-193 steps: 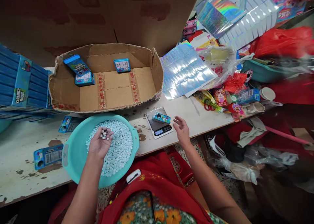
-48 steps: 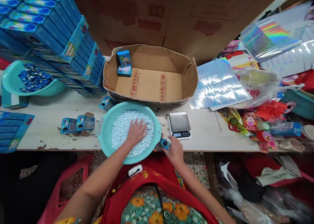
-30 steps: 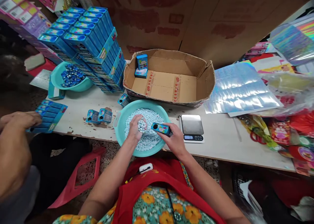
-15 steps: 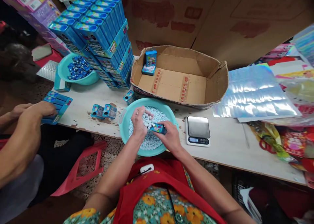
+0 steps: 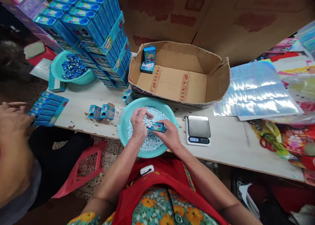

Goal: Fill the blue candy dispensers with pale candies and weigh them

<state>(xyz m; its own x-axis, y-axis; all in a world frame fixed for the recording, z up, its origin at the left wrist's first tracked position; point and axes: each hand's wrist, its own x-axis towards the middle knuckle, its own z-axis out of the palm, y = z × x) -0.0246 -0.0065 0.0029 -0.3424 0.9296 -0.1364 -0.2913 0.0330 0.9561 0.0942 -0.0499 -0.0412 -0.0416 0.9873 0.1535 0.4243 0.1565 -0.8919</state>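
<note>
Here, a basin (image 5: 122, 134) sits on the worn table (image 5: 228, 138), above speckled floor (image 5: 111, 149).

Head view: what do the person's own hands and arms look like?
The left hand and right hand are gloveless; no rings or watch show. Both forearms are bare, and a green fabric sleeve with orange flowers shows at the lower left.

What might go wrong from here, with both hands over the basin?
White pieces in the left hand could miss the small blue box, though the teal basin below should catch most. The right hand might lose its grip on that box. The stack of blue boxes beside the carton could topple if bumped.
</note>
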